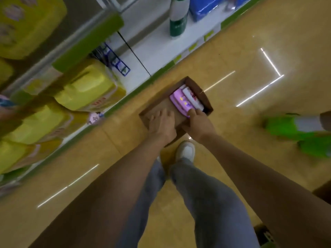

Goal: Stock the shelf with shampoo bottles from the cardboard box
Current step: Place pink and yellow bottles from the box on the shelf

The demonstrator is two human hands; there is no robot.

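Note:
An open cardboard box sits on the tan floor below me. Inside it at the far end lie a purple shampoo bottle and a white bottle beside it. My right hand reaches into the box, its fingers curled on the near end of the purple bottle. My left hand lies with its fingers spread on the brown inside of the box, holding nothing. The white bottom shelf runs along the left, with one green-and-white bottle standing on it.
Yellow packages fill the shelves at the left. Blue packs lie at the top of the shelf. Someone's green shoes stand at the right. My own legs and a white shoe are just behind the box.

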